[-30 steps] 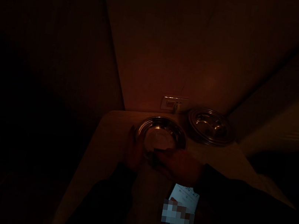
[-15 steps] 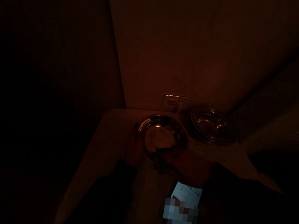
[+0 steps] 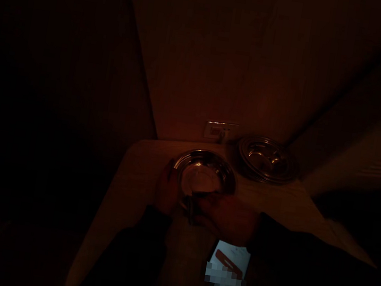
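The scene is very dark. A round steel plate [image 3: 203, 176] lies on a small pale table [image 3: 133, 187]. My left hand [image 3: 168, 191] grips the plate's left rim with its fingers curled round the edge. My right hand [image 3: 224, 215] lies over the plate's near edge, and something small and dark shows at its fingertips, which I cannot make out. Both sleeves are dark.
A second steel plate [image 3: 266, 159] lies at the table's back right. A lit phone [image 3: 229, 263] lies near the front edge below my right hand. A wall socket [image 3: 220, 130] sits on the wall behind the table. Walls close in left and right.
My hands and the plate have shifted slightly left and toward me. The phone's screen content has changed.
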Motion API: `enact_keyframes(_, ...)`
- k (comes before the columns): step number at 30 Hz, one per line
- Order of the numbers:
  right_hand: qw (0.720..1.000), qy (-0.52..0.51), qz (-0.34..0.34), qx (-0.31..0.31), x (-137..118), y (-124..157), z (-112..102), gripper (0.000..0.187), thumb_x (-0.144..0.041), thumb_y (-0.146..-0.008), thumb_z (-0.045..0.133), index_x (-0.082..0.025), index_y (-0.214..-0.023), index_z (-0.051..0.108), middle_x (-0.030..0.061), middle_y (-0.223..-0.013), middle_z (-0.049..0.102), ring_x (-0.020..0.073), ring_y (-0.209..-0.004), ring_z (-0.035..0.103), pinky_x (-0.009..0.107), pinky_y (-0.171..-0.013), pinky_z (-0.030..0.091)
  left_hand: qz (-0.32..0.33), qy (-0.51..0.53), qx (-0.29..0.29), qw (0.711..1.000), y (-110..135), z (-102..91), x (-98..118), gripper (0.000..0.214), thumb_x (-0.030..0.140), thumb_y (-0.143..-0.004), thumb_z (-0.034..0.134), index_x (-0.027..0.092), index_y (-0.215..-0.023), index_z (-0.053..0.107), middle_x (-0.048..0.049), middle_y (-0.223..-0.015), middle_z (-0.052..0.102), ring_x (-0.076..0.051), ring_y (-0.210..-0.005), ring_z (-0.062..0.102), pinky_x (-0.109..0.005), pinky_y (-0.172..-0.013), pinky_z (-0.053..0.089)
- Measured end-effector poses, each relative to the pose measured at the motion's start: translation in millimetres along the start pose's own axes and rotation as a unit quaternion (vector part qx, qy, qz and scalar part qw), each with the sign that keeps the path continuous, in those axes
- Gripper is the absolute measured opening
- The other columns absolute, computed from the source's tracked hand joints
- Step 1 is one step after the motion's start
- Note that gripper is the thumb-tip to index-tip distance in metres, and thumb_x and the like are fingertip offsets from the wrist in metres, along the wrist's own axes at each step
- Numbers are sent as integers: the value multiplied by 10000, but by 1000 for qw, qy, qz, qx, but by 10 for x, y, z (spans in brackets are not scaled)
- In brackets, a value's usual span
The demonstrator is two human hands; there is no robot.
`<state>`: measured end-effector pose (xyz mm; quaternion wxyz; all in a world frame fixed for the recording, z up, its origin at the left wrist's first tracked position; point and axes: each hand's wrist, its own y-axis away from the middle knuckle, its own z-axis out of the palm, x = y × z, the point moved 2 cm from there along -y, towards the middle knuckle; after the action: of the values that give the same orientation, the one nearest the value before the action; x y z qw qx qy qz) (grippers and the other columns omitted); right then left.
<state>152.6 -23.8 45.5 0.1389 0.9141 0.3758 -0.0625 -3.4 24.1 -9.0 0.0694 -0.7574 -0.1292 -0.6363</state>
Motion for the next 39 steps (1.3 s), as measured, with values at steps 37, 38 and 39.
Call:
enact_keyframes(37, 977, -68, -103, 172, 198, -932, 19, 479, -165, -916, 346, -28, -1375, 374, 207, -1456, 353, 239, -1378, 267, 428, -1103, 326, -5, -25, 4, 1000, -26, -66, -59, 401, 332, -930, 330, 160, -1183, 588, -139, -1271, 591, -226, -1222, 515, -342, -1057, 351)
enact_keyframes(38, 978, -76, -103, 165, 178, -897, 22, 475, -163, -911, 360, -46, -1371, 384, 198, -1456, 357, 230, -1366, 297, 411, -1097, 338, -7, -20, 5, 1000, -34, -59, -60, 416, 337, -940, 295, 161, -1178, 587, -135, -1254, 603, -216, -1192, 541, -329, -1040, 372)
enact_keyframes(39, 980, -75, -101, 154, 174, -863, 27, 468, -160, -905, 377, -58, -1362, 399, 191, -1453, 367, 226, -1349, 333, 396, -1090, 348, -5, -15, 6, 1000, -41, -54, -56, 423, 337, -944, 275, 163, -1173, 585, -128, -1246, 609, -205, -1171, 557, -317, -1029, 384)
